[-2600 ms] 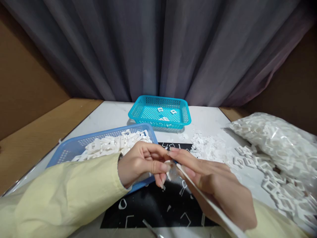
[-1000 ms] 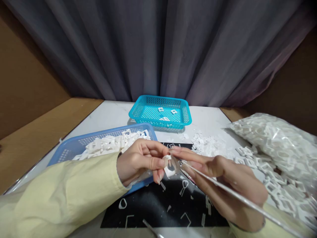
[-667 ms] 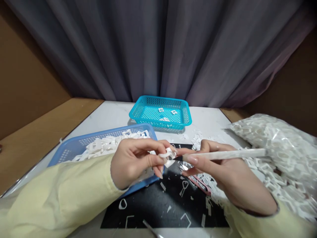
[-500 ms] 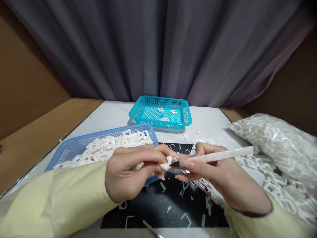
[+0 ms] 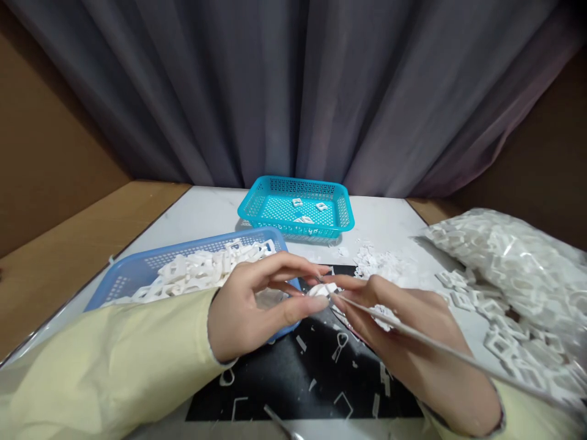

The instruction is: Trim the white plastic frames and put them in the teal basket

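Curtain [image 5: 275,91] behind white surface [image 5: 380,220]. Transparent bag [image 5: 513,256] of white pieces at right, blue basket [image 5: 123,275] of similar pieces at left, turquoise basket [image 5: 293,228] at back, black mat [image 5: 275,391] under hands. Right hand [image 5: 435,366] grip closed around slim white-handled tool [image 5: 394,324]. Left hand [image 5: 247,305] grip pinched on small white frame piece [image 5: 321,291], above mat, at tool's tip. Piece probably light, fairly stiff, thin-walled; best held by outer edges, fingertips off the tip.
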The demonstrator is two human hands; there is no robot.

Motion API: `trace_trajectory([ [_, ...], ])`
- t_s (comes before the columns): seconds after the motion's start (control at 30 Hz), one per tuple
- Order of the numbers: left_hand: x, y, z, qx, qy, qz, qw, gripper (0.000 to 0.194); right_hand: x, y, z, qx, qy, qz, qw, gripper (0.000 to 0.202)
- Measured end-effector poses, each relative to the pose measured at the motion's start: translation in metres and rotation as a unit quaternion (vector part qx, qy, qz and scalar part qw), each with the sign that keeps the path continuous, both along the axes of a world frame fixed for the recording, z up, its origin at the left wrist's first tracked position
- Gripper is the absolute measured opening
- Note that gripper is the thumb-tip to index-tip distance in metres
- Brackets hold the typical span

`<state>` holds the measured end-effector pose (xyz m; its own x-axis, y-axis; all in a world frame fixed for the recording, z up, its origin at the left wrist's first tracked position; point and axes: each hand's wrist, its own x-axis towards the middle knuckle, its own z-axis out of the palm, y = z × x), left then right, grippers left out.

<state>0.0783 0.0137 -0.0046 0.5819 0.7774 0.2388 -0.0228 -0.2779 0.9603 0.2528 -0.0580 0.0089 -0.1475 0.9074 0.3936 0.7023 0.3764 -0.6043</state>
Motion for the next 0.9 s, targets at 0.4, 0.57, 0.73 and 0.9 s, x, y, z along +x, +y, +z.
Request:
trace_trajectory([
  [0.4,0.006,0.008,-0.004,-0.274,0.033,-0.071,0.959,0.019,-0.004,0.0,-0.006,0.049,-0.051,0.059,0.996,0.023],
  [0.57,0.007,0.009,-0.003,-0.321,0.033,-0.089,0.942,0.018,-0.004,-0.001,-0.007,0.043,-0.058,0.058,0.996,0.021],
  [0.73,0.006,0.011,-0.003,-0.363,0.008,-0.112,0.925,0.013,-0.002,-0.001,-0.006,0.049,-0.048,0.058,0.996,0.012],
  [0.9,0.004,0.013,-0.004,-0.364,-0.011,-0.118,0.924,0.012,0.0,0.001,-0.003,0.036,-0.042,0.051,0.997,0.012],
])
